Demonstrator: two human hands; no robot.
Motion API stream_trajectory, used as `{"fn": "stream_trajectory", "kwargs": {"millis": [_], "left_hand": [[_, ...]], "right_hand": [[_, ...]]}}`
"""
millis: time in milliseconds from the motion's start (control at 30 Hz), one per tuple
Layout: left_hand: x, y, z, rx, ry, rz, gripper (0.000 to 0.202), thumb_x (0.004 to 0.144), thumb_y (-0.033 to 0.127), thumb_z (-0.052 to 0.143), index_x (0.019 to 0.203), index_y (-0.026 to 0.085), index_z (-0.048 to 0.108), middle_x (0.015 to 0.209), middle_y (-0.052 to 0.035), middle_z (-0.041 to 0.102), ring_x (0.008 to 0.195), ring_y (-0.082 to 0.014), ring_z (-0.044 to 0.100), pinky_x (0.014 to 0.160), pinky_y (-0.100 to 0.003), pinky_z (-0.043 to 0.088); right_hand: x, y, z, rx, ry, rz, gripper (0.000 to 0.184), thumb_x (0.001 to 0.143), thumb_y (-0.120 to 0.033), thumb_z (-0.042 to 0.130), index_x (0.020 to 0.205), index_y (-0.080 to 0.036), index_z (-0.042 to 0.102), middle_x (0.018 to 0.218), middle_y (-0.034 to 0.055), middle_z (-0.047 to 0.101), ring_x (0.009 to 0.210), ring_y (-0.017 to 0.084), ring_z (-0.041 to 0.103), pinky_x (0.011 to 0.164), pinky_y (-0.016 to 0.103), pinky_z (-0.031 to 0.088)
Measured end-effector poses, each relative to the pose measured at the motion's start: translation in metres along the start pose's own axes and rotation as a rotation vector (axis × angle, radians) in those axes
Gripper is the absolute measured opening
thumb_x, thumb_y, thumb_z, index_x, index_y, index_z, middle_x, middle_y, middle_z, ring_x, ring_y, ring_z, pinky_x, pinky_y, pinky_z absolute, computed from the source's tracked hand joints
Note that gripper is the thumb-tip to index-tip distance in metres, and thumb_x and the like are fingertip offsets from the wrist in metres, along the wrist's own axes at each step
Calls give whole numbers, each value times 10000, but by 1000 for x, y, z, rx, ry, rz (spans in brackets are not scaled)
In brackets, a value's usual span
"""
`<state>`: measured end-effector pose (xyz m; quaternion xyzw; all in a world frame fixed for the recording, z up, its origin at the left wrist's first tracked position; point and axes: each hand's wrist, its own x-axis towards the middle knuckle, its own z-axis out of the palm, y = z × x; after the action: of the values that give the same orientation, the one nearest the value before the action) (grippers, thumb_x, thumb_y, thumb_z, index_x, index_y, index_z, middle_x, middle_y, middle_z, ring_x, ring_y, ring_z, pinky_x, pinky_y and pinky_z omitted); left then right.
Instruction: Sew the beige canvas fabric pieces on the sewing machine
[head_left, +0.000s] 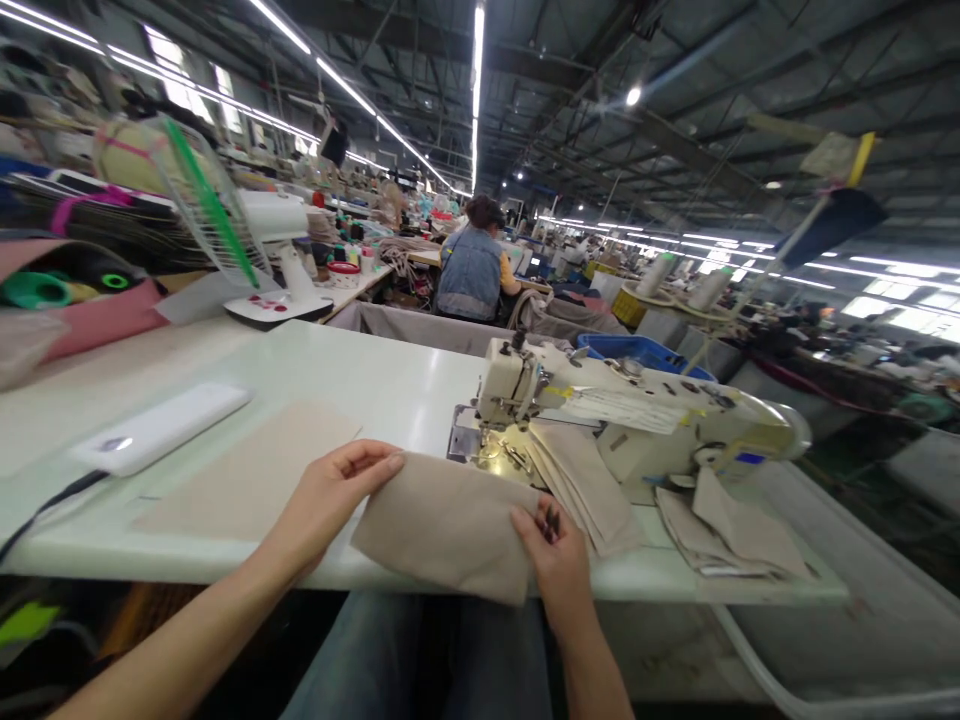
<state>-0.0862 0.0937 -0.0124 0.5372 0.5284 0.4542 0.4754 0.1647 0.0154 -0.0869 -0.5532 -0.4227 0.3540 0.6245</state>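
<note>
A beige fabric piece [450,525] lies at the near edge of the pale sewing table [352,385], in front of the sewing machine [622,415]. My left hand [330,495] pinches the fabric's upper left corner, fingers closed on it. My right hand [555,555] grips its right edge, and a small dark tool, perhaps snips, shows between the fingers. The fabric's far edge reaches toward the lit needle area [499,450]. More folded beige pieces [585,475] lie under the machine's arm.
A flat beige panel [251,475] and a white power bank [161,425] lie to the left. A small white fan [251,240] stands behind. Loose beige pieces [731,535] lie at the right. A person in a denim vest [472,265] sits ahead.
</note>
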Motion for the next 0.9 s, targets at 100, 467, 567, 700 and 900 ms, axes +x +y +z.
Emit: {"fn": "stream_trajectory", "kwargs": {"millis": [100,467,567,700,900], "left_hand": [[6,-7,2,-3,16,-11,484,602,624,821,848,214,748,794,-28,772,781,-206,654,694,-290,469],[9,-17,-1,-72,-94,-120,496,603,608,848,881,208,757,821,-26,765,740,-171,635,665,-261,480],[5,-16,3,-121,-117,-142,545,637,594,841,1007,201,766,898,-47,773,773,-182,652,687,-276,499],[-2,-13,11,-186,-151,-122,600,766,641,725,1153,182,741,925,-67,773,807,-185,677,719,-284,510],[-7,-7,14,-276,-199,-148,600,783,680,669,1066,155,738,967,-110,790,870,-210,721,803,-315,533]], "right_hand": [[3,2,4,51,7,-16,463,798,-509,774,1099,-162,723,994,101,790,921,266,743,827,338,585],[6,-11,1,15,125,9,420,773,-561,758,883,-156,773,828,71,769,806,236,703,760,320,548],[8,-11,0,0,173,77,482,703,-607,786,842,-146,776,800,74,765,792,246,693,742,326,543],[6,-5,-1,-19,247,125,517,696,-637,781,862,-148,776,812,69,770,785,251,695,714,321,543],[5,3,-5,-34,279,125,515,695,-639,792,862,-153,772,821,71,778,818,270,707,695,322,544]]}}
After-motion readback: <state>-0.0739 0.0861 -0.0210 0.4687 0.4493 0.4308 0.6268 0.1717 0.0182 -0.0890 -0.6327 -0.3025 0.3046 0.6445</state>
